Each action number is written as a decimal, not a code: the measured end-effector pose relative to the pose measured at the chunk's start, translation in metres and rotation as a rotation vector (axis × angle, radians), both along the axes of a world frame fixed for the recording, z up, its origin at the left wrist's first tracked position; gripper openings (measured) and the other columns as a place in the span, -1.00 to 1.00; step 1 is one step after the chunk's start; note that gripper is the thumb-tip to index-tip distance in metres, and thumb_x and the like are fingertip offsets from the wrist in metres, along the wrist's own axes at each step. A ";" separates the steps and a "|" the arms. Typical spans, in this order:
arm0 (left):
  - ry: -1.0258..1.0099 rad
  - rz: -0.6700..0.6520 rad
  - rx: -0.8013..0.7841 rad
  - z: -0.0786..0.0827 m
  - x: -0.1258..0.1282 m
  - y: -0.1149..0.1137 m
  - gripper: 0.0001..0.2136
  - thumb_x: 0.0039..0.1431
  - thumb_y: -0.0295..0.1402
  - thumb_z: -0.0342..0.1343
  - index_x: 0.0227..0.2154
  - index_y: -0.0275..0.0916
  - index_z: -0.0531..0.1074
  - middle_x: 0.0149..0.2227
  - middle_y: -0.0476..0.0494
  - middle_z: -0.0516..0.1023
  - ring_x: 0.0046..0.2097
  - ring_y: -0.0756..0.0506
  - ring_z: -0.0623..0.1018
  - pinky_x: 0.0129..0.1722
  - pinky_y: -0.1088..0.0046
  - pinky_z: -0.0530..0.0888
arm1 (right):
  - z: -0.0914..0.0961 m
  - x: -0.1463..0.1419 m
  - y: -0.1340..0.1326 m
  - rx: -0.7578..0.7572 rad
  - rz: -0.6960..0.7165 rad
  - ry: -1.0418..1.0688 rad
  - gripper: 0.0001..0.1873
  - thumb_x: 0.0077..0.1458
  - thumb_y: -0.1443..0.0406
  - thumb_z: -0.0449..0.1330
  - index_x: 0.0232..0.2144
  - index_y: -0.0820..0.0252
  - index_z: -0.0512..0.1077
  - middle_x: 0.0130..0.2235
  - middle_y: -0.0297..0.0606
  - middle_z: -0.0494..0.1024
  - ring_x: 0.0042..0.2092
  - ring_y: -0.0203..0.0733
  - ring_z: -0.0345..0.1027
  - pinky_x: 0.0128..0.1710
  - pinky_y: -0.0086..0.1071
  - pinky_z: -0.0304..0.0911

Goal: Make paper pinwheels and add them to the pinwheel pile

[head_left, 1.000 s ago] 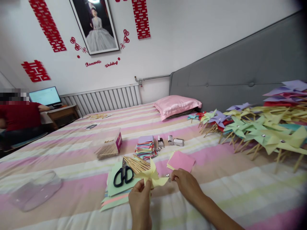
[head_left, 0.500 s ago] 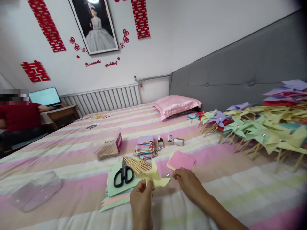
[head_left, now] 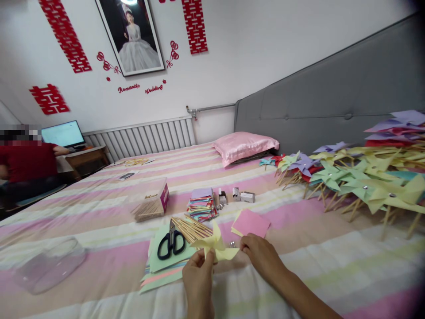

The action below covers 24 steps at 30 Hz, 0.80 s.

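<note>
My left hand (head_left: pixel 199 277) pinches a pale yellow paper pinwheel (head_left: pixel 217 243) near its centre, thumb in front. Just right of the pinwheel's tip is my right hand (head_left: pixel 260 252), its fingers closed; anything between them is too small to make out. Small silver tacks (head_left: pixel 232 244) lie on the bedspread by the right fingertips. Beyond that hand is a pink paper square (head_left: pixel 254 223) on top of yellow sheets. Dark-handled scissors (head_left: pixel 171 243) rest on green paper sheets (head_left: pixel 162 266) left of the pinwheel, beside a bundle of wooden sticks (head_left: pixel 191 227).
Finished pinwheels (head_left: pixel 363 188) on sticks are heaped at the right. Farther back stand a stack of coloured paper (head_left: pixel 201 204), small boxes (head_left: pixel 247 197) and a clear box of sticks (head_left: pixel 151 206). A clear plastic container (head_left: pixel 49 266) lies left. A person (head_left: pixel 28 159) sits by a monitor.
My left hand has shifted slightly right with the pinwheel, bringing its tip closer to my right fingers. My right hand has hardly moved.
</note>
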<state>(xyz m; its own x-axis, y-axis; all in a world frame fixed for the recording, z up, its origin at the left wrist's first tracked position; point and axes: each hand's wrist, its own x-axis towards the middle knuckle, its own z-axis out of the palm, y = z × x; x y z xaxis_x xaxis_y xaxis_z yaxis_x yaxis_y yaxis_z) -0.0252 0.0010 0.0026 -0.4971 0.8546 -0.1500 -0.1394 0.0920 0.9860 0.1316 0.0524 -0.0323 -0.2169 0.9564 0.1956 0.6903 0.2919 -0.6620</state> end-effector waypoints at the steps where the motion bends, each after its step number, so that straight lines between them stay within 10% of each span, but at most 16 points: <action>1: -0.007 -0.003 0.010 0.001 0.001 0.000 -0.77 -0.26 -0.28 0.22 -0.55 -0.37 0.48 -0.70 0.02 0.40 -0.63 0.05 0.25 -0.61 0.55 0.14 | 0.003 0.000 -0.001 0.005 -0.005 0.015 -0.81 -0.10 0.44 0.02 -0.57 0.16 0.41 -0.45 -0.30 0.47 -0.34 -0.21 0.33 -0.38 -0.43 0.07; 13: -0.011 -0.053 0.061 -0.003 0.010 -0.003 -0.80 -0.24 -0.28 0.22 -0.58 -0.35 0.48 -0.64 -0.03 0.46 -0.57 0.01 0.36 -0.60 0.57 0.21 | 0.036 0.003 -0.019 -0.047 0.149 0.694 -0.84 0.02 0.23 0.11 -0.43 0.22 0.38 -0.50 -0.37 0.40 -0.46 -0.30 0.23 -0.47 -0.50 0.14; 24: -0.184 -0.125 -0.015 -0.014 0.019 0.002 -0.78 -0.39 -0.27 0.27 -0.73 -0.35 0.47 -0.80 0.01 0.34 -0.71 0.09 0.24 -0.69 0.60 0.12 | 0.042 -0.008 -0.035 0.047 0.226 0.433 -0.87 0.00 0.31 0.14 -0.45 0.14 0.50 -0.41 -0.32 0.47 -0.41 -0.28 0.30 -0.40 -0.48 0.16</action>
<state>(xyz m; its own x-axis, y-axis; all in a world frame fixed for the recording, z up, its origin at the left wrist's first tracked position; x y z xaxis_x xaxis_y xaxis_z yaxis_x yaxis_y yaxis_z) -0.0062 0.0029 -0.0112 -0.3504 0.9050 -0.2413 -0.3035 0.1341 0.9434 0.1237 0.0173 0.0100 -0.3068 0.8828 0.3557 0.2701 0.4391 -0.8569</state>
